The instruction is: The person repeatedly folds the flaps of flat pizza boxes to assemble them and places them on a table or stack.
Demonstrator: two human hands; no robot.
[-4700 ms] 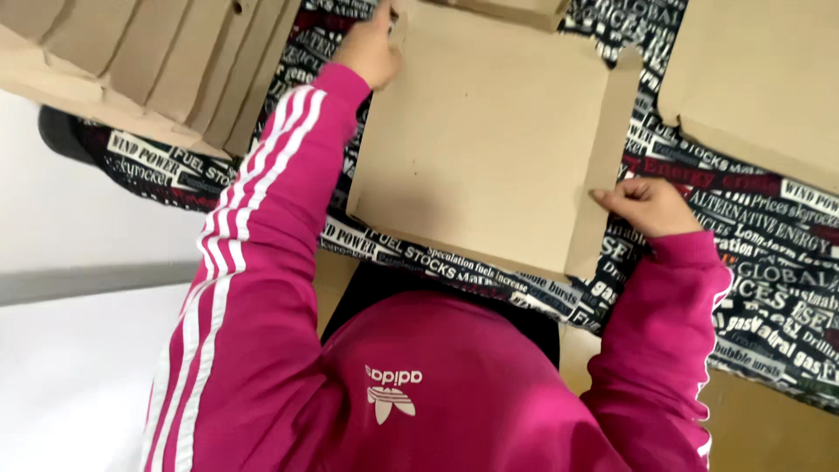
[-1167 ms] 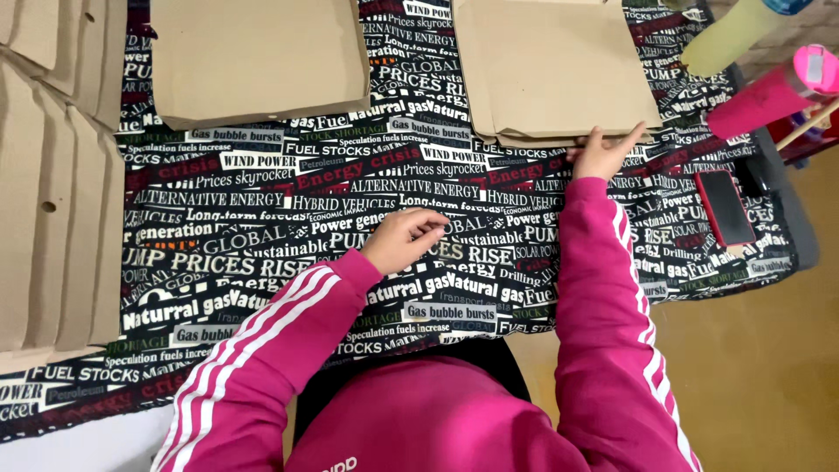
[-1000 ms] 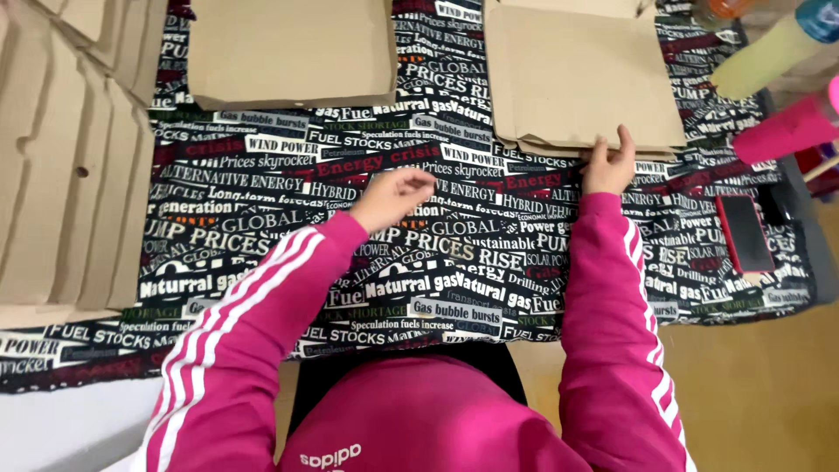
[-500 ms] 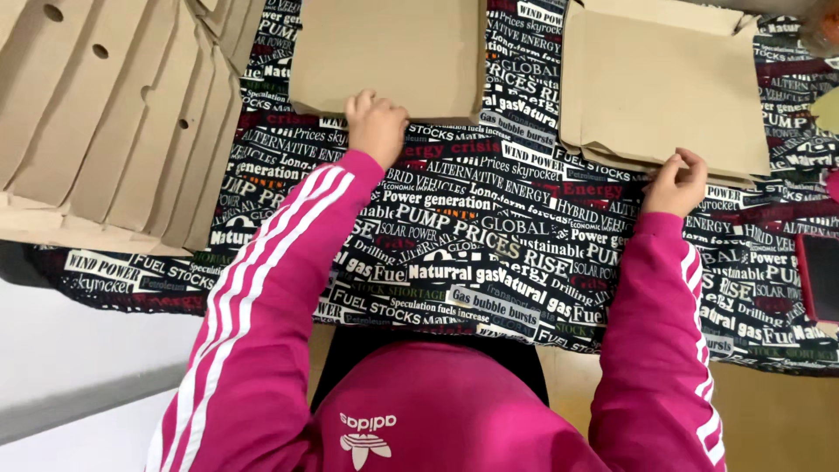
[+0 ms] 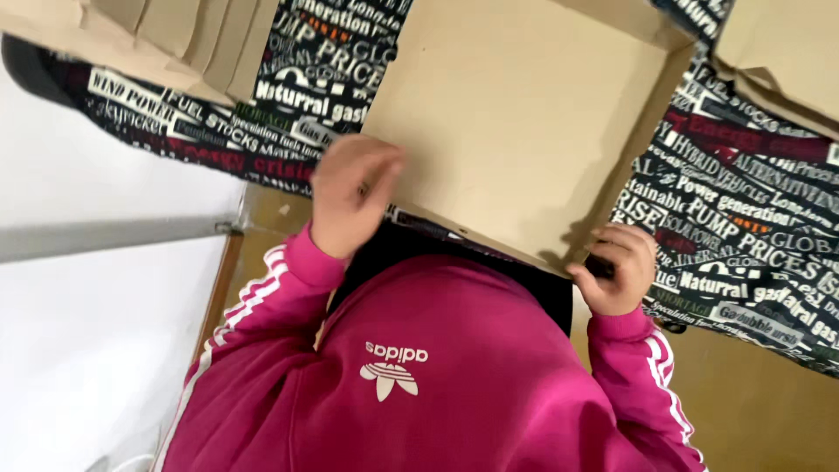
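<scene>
A flat brown cardboard box blank [image 5: 524, 114] with raised side flaps lies on the printed black tablecloth [image 5: 743, 227], pulled close to my body. My left hand [image 5: 350, 197] is blurred at the box's near left edge, fingers curled against the cardboard. My right hand [image 5: 616, 267] grips the near right corner of the box. Both sleeves are magenta with white stripes.
A row of folded cardboard boxes [image 5: 166, 35] stands at the upper left. Another stack of flat cardboard [image 5: 786, 44] lies at the upper right. A white surface [image 5: 87, 332] and a wooden floor [image 5: 760, 411] lie below the table edge.
Both hands have drawn a cardboard blank from the far side of the table toward my body. The view has tilted and moved closer to the table edge.
</scene>
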